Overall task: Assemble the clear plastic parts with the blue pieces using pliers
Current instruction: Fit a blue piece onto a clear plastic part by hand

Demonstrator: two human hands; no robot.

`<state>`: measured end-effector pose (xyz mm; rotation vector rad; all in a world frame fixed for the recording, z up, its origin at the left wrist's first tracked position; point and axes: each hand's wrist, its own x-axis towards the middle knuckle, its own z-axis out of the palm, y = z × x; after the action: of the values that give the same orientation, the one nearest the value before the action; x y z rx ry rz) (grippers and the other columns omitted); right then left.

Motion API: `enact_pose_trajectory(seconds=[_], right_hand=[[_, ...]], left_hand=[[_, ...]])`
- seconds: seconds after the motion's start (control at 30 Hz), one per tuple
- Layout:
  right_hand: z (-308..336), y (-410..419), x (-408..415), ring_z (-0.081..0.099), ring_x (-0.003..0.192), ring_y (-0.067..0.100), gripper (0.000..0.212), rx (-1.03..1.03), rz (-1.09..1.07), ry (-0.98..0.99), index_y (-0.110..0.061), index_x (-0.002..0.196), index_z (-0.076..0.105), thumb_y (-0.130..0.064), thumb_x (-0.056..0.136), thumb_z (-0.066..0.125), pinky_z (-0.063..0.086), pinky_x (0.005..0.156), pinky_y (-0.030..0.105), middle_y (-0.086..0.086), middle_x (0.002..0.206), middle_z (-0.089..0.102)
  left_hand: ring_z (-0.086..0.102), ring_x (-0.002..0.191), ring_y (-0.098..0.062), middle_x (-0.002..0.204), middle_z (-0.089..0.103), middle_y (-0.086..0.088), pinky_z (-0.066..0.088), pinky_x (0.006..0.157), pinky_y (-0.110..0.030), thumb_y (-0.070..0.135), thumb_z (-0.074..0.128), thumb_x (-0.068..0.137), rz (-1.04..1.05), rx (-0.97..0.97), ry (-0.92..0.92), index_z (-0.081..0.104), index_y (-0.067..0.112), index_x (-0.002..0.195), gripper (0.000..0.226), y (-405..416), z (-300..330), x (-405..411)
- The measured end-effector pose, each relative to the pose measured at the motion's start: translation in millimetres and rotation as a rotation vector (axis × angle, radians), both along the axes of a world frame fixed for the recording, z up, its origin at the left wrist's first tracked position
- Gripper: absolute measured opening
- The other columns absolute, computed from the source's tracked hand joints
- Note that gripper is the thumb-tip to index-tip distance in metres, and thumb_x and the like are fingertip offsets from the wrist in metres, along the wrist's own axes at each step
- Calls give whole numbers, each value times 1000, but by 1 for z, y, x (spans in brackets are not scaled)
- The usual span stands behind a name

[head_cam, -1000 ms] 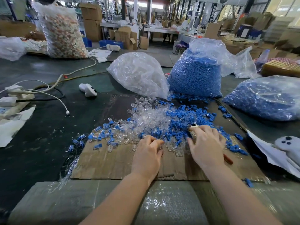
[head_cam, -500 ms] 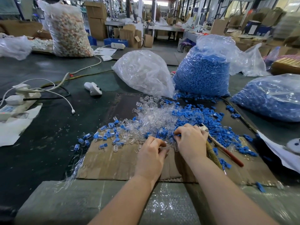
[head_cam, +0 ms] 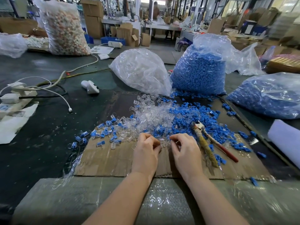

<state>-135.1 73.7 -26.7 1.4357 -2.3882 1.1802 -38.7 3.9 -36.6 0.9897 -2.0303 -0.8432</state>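
Observation:
A heap of clear plastic parts (head_cam: 151, 116) and loose blue pieces (head_cam: 194, 117) covers the far half of a cardboard sheet (head_cam: 113, 159). My left hand (head_cam: 146, 150) and my right hand (head_cam: 186, 150) meet at the heap's near edge, fingers curled, pinching a small clear part (head_cam: 164, 142) between them. A blue piece shows at my right fingertips. The pliers (head_cam: 209, 143), with a taped handle and a red handle, lie on the cardboard just right of my right hand, untouched. Joined clear-and-blue parts (head_cam: 103, 132) lie scattered to the left.
Behind the heap stand a bag of clear parts (head_cam: 141, 70) and a bag of blue pieces (head_cam: 199, 72); another blue bag (head_cam: 266, 95) lies right. A white controller (head_cam: 90, 86), power strip and cables (head_cam: 13, 98) sit left. A white roll (head_cam: 285, 140) lies at right.
My right hand let go of the pliers, which now lie on the cardboard, and moved left to meet my left hand over a clear part.

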Motion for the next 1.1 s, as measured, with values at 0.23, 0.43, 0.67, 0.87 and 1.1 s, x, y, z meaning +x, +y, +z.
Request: enact_pose_trajectory(seconds=[0.23,0.43,0.67,0.87,1.1], right_hand=[[-3,7,6,59,84,22,8,-114,-24,12,-11,89,68,-6,83,67,46,80,40,-1,87,67],[-4,12,7,62,78,21,10,-181,35,-65,-12,88,68,-4,84,66,52,73,43,-2,82,68],[-4,11,8,59,76,19,4,-160,66,-98,-13,83,66,-10,84,68,49,74,44,-3,77,65],[-4,10,10,57,74,19,6,-74,6,-1,-14,79,65,-13,83,69,36,78,36,-4,76,64],[-3,11,12,56,71,19,9,-66,-25,1,-14,75,64,-13,81,70,33,77,34,-4,72,63]], left_hand=[[56,72,-5,76,61,8,48,69,-22,19,57,91,-38,5,25,57,23,85,7,4,2,5],[60,78,-8,82,64,7,51,74,-25,14,56,92,-83,79,74,60,23,93,10,2,3,5],[63,78,1,80,65,11,46,68,-6,10,62,87,-97,234,155,53,32,84,24,0,2,6],[66,72,-1,76,68,7,50,67,-11,10,66,84,-82,314,234,57,30,79,23,-4,2,5],[67,73,-1,77,69,6,53,68,-16,10,66,84,-124,331,224,60,26,82,17,-6,0,6]])
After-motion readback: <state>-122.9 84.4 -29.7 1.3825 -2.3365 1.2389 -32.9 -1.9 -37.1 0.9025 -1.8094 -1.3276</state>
